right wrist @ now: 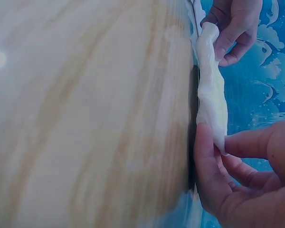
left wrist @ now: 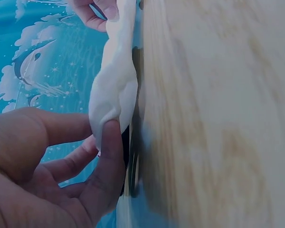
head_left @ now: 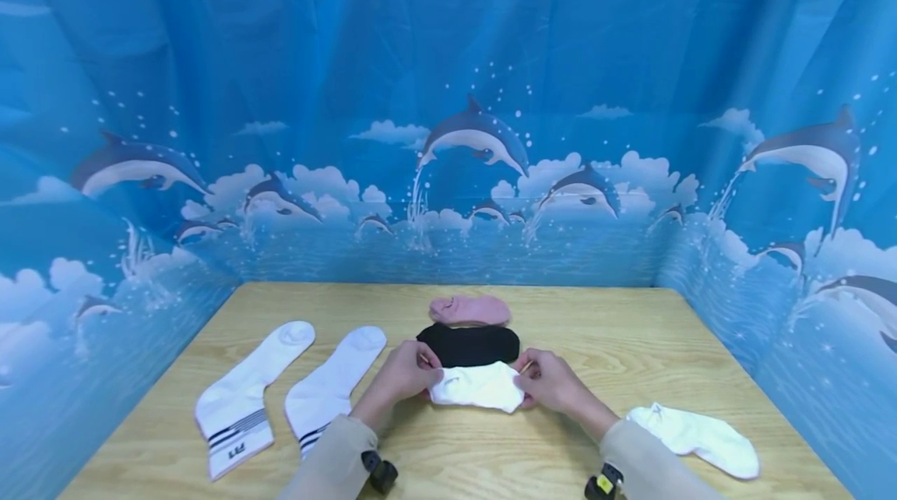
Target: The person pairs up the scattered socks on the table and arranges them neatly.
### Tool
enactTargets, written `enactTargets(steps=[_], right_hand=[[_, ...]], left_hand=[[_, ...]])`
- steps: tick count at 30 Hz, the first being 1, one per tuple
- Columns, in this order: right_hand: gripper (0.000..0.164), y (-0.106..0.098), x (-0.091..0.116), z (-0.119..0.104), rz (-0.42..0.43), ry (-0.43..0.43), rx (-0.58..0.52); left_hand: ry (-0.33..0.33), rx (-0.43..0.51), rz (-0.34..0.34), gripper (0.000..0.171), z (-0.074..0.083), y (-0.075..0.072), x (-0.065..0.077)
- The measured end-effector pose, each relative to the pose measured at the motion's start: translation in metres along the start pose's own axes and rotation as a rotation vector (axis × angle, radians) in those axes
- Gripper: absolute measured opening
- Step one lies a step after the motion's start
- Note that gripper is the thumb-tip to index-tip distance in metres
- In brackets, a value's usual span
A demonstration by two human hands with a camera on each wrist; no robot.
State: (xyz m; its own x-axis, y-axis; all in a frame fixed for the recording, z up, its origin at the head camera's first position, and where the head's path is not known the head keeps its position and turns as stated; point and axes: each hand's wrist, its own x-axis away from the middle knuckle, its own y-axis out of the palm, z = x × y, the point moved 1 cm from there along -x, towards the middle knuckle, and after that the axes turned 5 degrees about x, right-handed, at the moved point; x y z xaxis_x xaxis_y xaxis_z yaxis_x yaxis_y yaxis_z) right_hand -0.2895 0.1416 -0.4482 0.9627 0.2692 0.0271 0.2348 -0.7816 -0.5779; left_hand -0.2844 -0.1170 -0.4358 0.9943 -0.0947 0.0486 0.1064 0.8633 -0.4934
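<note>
White sock (head_left: 476, 387) in the middle, at the near side of the desk (head_left: 589, 329), stretched sideways between both hands. Can't tell whether its underside touches the desk.

Left hand (head_left: 408, 370): narrow grip, pinching the sock's left end between thumb and fingertip, other fingers bent, per left wrist view. Right hand (head_left: 554, 383): same narrow pinch on the right end, mirrored. Hands face each other, roughly level, the sock's length apart. Forearms come in from the bottom edge, angled inward; left sleeve (head_left: 325, 461) and right sleeve (head_left: 648, 457) beige, dark device strapped at each wrist.

Black sock (head_left: 473, 345) lies crosswise just behind the held one; pink sock (head_left: 471, 311) right behind that. Loose white sock (head_left: 701, 438) off to the right, beyond the right forearm. Two taller white socks with dark stripes (head_left: 245, 391) on the left, side by side, the inner one partly hidden by the left sleeve. Blue dolphin-print backdrop (head_left: 631, 56) round the desk.
</note>
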Motion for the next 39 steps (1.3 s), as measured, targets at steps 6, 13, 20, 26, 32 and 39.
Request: enactTargets(steps=[6,13,20,26,32,39], right_hand=[[0.011,0.0026,0.0,-0.0003,0.011,-0.003,0.02],[0.011,0.0051,-0.0005,-0.0011,0.017,0.025,0.0],[0.013,0.0057,-0.0009,-0.0044,0.031,0.034,0.013],[0.013,0.0071,-0.0015,-0.0052,0.016,0.019,0.018],[0.014,0.0087,-0.0021,-0.004,0.019,0.03,0.037],[0.016,0.0089,-0.0017,-0.0053,0.011,0.022,0.054]], left_hand=[[-0.008,0.005,-0.008,0.007,-0.0016,0.0003,0.0021],[0.01,0.015,-0.007,0.006,-0.0031,-0.0003,0.0037],[0.02,0.02,-0.005,0.006,-0.0041,-0.0023,0.0033],[0.011,0.013,0.012,0.006,-0.0023,-0.0038,0.0044],[0.008,0.013,0.013,0.006,-0.0033,-0.0051,0.0058],[0.014,0.006,0.001,0.007,-0.0032,-0.0059,0.0072]])
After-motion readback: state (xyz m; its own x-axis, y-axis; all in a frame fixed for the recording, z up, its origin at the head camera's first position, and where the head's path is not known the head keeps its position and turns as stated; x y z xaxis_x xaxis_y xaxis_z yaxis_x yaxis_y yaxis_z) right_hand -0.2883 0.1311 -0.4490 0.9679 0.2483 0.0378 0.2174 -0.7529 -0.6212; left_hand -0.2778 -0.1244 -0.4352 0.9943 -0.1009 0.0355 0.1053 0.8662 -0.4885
